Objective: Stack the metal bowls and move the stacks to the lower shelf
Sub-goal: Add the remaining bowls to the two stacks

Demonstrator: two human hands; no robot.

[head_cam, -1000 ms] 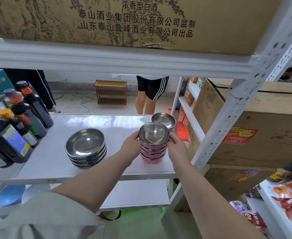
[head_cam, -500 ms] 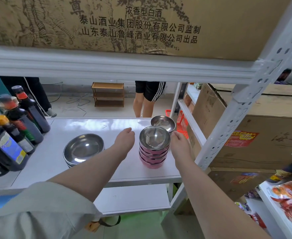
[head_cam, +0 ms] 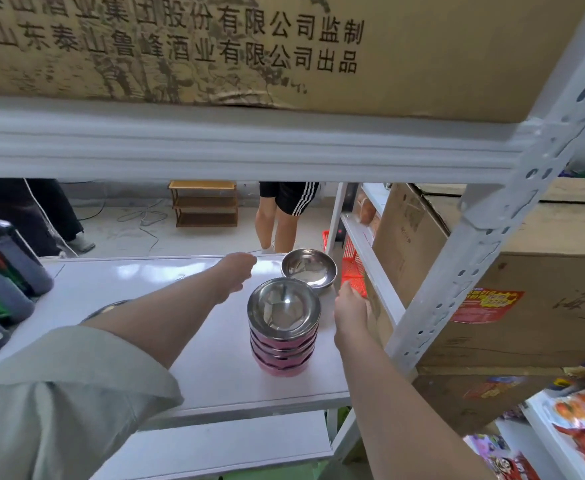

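Note:
A stack of several pink-sided metal bowls (head_cam: 283, 334) stands on the white shelf (head_cam: 145, 282) near its front right. Behind it sits a single plain metal bowl (head_cam: 308, 270) at the shelf's back right corner. My left hand (head_cam: 237, 271) reaches past the stack on its left, fingers curled, holding nothing. My right hand (head_cam: 351, 308) hovers to the right of the stack, apart from it, fingers loosely apart. My left forearm hides most of a stack of wide shallow metal bowls (head_cam: 106, 308). The lower shelf (head_cam: 222, 441) shows below the front edge.
Dark sauce bottles (head_cam: 4, 271) crowd the shelf's left end. A perforated white upright (head_cam: 474, 244) stands right of my right hand, cardboard boxes (head_cam: 492, 271) behind it. A red basket (head_cam: 353, 271) sits past the single bowl. A person's legs (head_cam: 280, 216) stand beyond the shelf.
Both hands have let go of the pink stack, which now stands on the shelf. My left hand has moved forward past it and my right hand has drawn off to the right.

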